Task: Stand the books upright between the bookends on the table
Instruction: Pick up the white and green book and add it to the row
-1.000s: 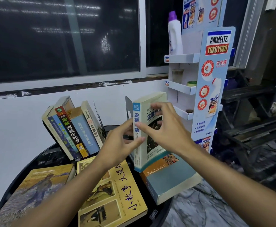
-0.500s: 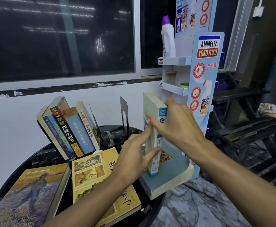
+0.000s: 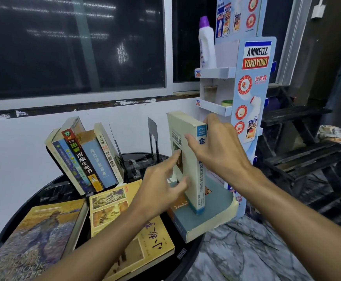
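Note:
A cream paperback with a blue-topped spine stands upright on a thick grey-blue book lying flat at the table's right edge. My right hand grips its spine near the top. My left hand touches its front cover with spread fingers. Several books lean left against the left bookend at the back. The black metal bookend stands free behind my left hand. Two yellow books lie flat in front.
The round black table ends close to the grey-blue book, which overhangs it. A cardboard display stand with a white bottle rises just right of the held book. Dark wooden benches fill the right side. A white wall runs behind.
The cream paperback has turned from cover-facing to spine-facing and now stands upright on the flat book. Both hands stayed on it; my view shifted slightly right.

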Demonstrator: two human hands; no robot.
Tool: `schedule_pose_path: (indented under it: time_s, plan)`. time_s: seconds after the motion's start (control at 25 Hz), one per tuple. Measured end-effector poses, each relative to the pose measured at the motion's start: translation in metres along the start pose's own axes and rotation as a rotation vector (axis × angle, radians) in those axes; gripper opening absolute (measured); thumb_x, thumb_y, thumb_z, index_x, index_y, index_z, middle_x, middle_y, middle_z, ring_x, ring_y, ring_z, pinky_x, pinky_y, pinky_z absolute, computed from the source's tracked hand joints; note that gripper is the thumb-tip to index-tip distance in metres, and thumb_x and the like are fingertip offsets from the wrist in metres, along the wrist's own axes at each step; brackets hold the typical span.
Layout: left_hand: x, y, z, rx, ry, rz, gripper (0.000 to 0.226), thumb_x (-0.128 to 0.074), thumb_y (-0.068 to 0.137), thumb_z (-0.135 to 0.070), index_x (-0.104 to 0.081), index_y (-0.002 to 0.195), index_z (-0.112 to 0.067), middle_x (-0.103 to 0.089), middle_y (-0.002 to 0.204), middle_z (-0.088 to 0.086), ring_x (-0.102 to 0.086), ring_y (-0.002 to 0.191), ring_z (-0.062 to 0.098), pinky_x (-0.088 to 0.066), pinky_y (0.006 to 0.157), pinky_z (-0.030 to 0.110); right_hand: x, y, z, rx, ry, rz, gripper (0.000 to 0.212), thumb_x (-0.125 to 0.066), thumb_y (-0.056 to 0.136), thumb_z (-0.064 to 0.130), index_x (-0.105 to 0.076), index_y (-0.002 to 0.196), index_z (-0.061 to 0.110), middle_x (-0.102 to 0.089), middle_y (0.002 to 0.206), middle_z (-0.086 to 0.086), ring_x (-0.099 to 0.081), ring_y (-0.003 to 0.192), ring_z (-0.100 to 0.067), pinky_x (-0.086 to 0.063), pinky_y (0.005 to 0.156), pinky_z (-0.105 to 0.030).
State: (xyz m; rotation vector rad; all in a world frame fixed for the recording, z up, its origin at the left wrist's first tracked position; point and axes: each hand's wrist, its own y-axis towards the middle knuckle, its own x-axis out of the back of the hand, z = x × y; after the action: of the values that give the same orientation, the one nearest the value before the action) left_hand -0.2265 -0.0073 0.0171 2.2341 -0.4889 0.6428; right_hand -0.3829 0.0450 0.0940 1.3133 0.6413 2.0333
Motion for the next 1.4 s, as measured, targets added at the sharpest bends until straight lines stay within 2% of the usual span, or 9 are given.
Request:
schedule_pose_path:
  time_s: [0.08, 0.16, 0.24, 0.36, 0.48, 0.64, 0.92, 1.2, 1.4]
  plan:
    - [0.016, 0.006, 0.007, 0.032, 0.055, -0.015, 0.073, -0.070, 0.092, -0.020, -0.030, 0.152, -0.030, -0.039, 0.122, -0.043, -0.043, 0.101, -0.037, -0.037, 0.092, -0.005, -0.001, 0.006, 0.007, 0.021, 0.010, -0.007, 0.035, -0.068, 0.093, 0.039, -0.044, 0.103, 0.016, -0.068, 0.106, -0.007, -0.062, 0.079, -0.014, -0.053, 0.054, -0.020]
    - [0.036, 0.016, 0.017, 0.064, 0.131, -0.027, 0.069, -0.070, 0.092, -0.016, -0.038, 0.153, -0.022, -0.040, 0.118, -0.038, -0.047, 0.089, -0.035, -0.031, 0.078, -0.012, -0.003, 0.012, 0.015, 0.055, 0.019, -0.028, 0.036, -0.067, 0.093, 0.041, -0.044, 0.104, 0.015, -0.069, 0.106, -0.006, -0.063, 0.081, -0.016, -0.057, 0.057, -0.027]
    - [0.059, 0.027, 0.033, 0.108, 0.216, -0.046, 0.067, -0.070, 0.092, -0.016, -0.041, 0.152, -0.016, -0.046, 0.135, -0.024, -0.050, 0.106, -0.023, -0.025, 0.089, -0.012, -0.009, 0.020, 0.025, 0.086, 0.041, -0.035, 0.036, -0.067, 0.093, 0.041, -0.045, 0.103, 0.015, -0.070, 0.108, -0.008, -0.066, 0.083, -0.018, -0.060, 0.062, -0.036]
    - [0.094, 0.042, 0.064, 0.178, 0.402, -0.054, 0.078, -0.070, 0.092, -0.024, -0.029, 0.157, -0.014, -0.030, 0.163, 0.002, -0.026, 0.150, 0.013, -0.013, 0.118, 0.017, -0.024, 0.032, 0.038, 0.113, 0.083, -0.040, 0.035, -0.067, 0.093, 0.041, -0.044, 0.103, 0.015, -0.070, 0.108, -0.007, -0.066, 0.084, -0.018, -0.061, 0.063, -0.037]
    - [0.125, 0.056, 0.090, 0.235, 0.542, -0.081, 0.083, -0.069, 0.092, -0.025, -0.021, 0.159, -0.013, -0.021, 0.166, 0.008, -0.017, 0.154, 0.023, -0.017, 0.124, 0.038, -0.043, 0.044, 0.050, 0.132, 0.112, -0.042, 0.034, -0.067, 0.094, 0.038, -0.045, 0.103, 0.014, -0.070, 0.108, -0.006, -0.062, 0.080, -0.014, -0.054, 0.056, -0.022]
    - [0.157, 0.071, 0.118, 0.309, 0.668, -0.045, 0.088, -0.071, 0.091, -0.025, -0.017, 0.159, -0.010, -0.018, 0.166, 0.011, -0.014, 0.154, 0.026, -0.021, 0.123, 0.042, -0.079, 0.059, 0.064, 0.139, 0.143, -0.022, 0.034, -0.066, 0.095, 0.036, -0.040, 0.102, 0.015, -0.070, 0.113, -0.011, -0.061, 0.079, -0.014, -0.045, 0.050, -0.013]
    - [0.165, 0.077, 0.147, 0.322, 0.689, 0.013, 0.033, -0.074, 0.088, -0.025, -0.056, 0.111, -0.009, -0.060, 0.107, 0.009, -0.059, 0.103, 0.030, -0.055, 0.085, 0.044, -0.133, 0.085, 0.071, 0.144, 0.136, -0.005, 0.034, -0.064, 0.097, 0.035, -0.037, 0.104, 0.017, -0.068, 0.120, -0.014, -0.064, 0.083, -0.019, -0.039, 0.050, -0.012]
    - [0.159, 0.073, 0.160, 0.244, 0.673, -0.057, 0.026, -0.076, 0.088, -0.018, -0.055, 0.101, -0.009, -0.054, 0.097, 0.005, -0.054, 0.087, 0.023, -0.045, 0.071, 0.032, -0.179, 0.102, 0.069, 0.167, 0.129, -0.008, 0.031, -0.062, 0.097, 0.033, -0.040, 0.104, 0.012, -0.069, 0.112, -0.017, -0.066, 0.083, -0.027, -0.036, 0.048, -0.018]
    - [0.158, 0.069, 0.167, 0.222, 0.629, -0.098, 0.021, -0.073, 0.087, -0.011, -0.055, 0.099, -0.010, -0.058, 0.098, 0.005, -0.058, 0.087, 0.024, -0.053, 0.075, 0.040, -0.210, 0.111, 0.069, 0.170, 0.104, -0.058, 0.031, -0.059, 0.097, 0.034, -0.043, 0.098, 0.008, -0.065, 0.082, -0.011, -0.058, 0.065, -0.028, -0.044, 0.053, -0.036]
